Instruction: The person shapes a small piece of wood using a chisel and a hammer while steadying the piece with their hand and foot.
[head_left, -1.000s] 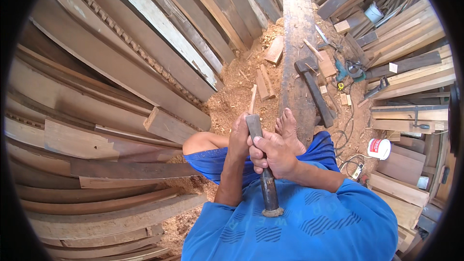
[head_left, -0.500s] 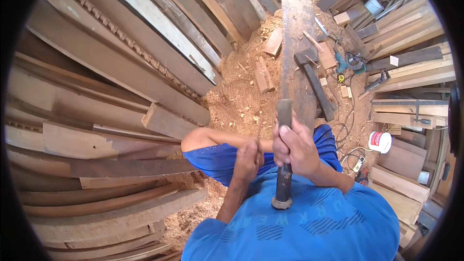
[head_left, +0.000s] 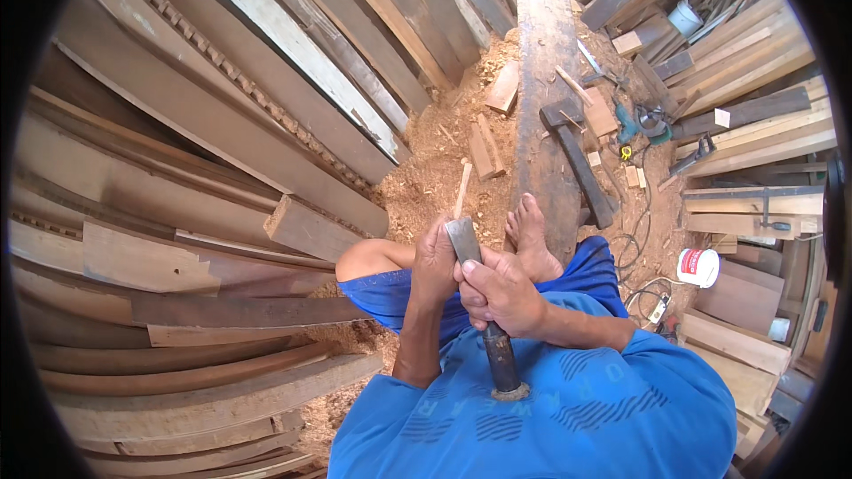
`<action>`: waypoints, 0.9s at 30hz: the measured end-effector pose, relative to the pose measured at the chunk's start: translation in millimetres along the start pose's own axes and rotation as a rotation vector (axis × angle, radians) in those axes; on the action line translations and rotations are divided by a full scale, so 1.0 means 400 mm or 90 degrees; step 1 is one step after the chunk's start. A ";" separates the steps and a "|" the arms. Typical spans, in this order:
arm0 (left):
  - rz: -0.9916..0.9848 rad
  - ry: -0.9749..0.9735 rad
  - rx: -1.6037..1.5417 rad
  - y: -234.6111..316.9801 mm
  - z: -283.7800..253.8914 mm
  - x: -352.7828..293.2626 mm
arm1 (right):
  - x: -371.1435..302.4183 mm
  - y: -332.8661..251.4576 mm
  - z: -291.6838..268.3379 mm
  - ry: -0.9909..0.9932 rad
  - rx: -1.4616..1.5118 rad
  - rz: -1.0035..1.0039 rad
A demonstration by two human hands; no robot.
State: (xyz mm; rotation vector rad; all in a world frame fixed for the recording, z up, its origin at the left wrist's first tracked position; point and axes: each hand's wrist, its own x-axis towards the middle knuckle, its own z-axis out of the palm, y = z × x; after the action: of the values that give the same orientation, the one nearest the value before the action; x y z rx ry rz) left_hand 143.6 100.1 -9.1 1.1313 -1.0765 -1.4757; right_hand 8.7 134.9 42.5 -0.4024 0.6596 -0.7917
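My right hand (head_left: 504,291) is wrapped around a wide chisel (head_left: 463,238). Its grey blade slants up and left, and its dark handle (head_left: 503,365) points back against the blue shirt. Beside the blade, my left hand (head_left: 435,264) is closed on a thin wooden stick (head_left: 463,188), whose pale upper end sticks out past the fingers. The blade lies against or very near the stick and the left fingers; whether it touches the wood I cannot tell. My fingers hide the lower part of the stick.
A long worn plank (head_left: 543,44) runs ahead, with a dark hammer-like tool (head_left: 577,160) on it and my bare foot (head_left: 531,235) at its near end. Wood blocks (head_left: 485,149) lie in the shavings. Boards lean at left. A power tool (head_left: 652,120) and white bucket (head_left: 698,267) stand right.
The chisel has swung left and its blade has come next to my left hand. My left hand has shifted left and up, showing more of the stick. My foot has come into sight.
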 end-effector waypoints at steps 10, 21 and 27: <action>-0.216 -0.009 -0.265 -0.131 0.008 -0.198 | -0.043 -0.116 -0.045 0.071 -0.242 -0.245; -0.134 -0.226 -0.205 -0.049 0.030 -0.069 | 0.068 -0.107 -0.166 0.082 -0.475 -0.198; -0.128 -0.131 -0.129 -0.062 0.026 -0.030 | 0.072 -0.082 -0.118 0.217 -0.086 -0.284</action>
State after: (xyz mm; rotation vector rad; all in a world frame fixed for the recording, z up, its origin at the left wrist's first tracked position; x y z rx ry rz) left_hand 130.6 116.6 -29.6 0.9824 -0.9442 -1.8487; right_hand -25.3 87.6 15.0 -0.5546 0.9616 -1.2600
